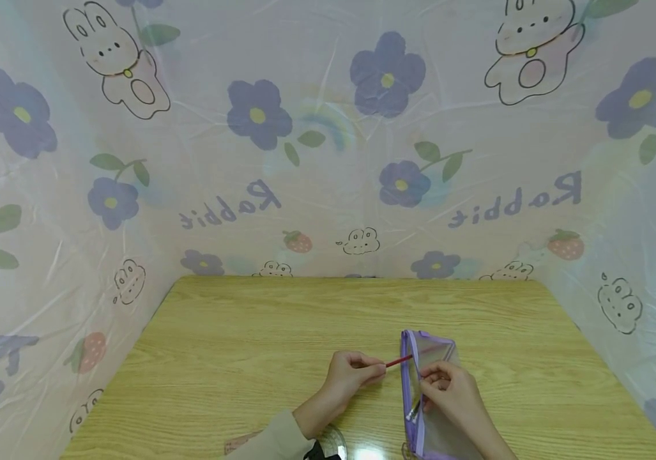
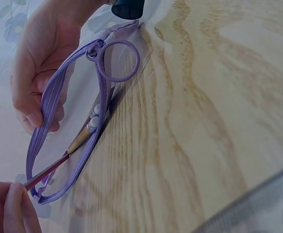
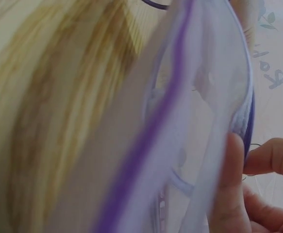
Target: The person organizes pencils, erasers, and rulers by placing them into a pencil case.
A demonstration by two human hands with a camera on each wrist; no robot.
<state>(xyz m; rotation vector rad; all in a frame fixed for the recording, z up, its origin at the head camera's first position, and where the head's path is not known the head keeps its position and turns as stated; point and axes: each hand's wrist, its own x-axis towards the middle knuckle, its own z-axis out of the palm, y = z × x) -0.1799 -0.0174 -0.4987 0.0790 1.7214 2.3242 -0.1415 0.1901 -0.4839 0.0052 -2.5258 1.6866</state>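
Note:
A see-through zip pouch (image 1: 448, 431) with purple edging lies on the table, its mouth spread apart. My left hand (image 1: 353, 377) pinches a thin red stick, pencil-like (image 1: 398, 361), whose far end passes inside the pouch mouth. Fingers and thumb of my right hand (image 1: 451, 390) pinch one purple edge of the mouth, also seen from close by in the right wrist view. Inside the pouch, the left wrist view shows a tan-coloured slim piece (image 2: 81, 141) and small white beads (image 2: 94, 116). A purple ring pull (image 2: 137, 63) hangs at the zip's end.
A clear round-edged plastic piece (image 1: 339, 441) lies partly under my left sleeve (image 1: 273, 441), beside a pinkish flat strip (image 1: 238, 442). The wood-grain table (image 1: 305, 313) is enclosed by a curtain (image 1: 328, 172) printed with rabbits and flowers.

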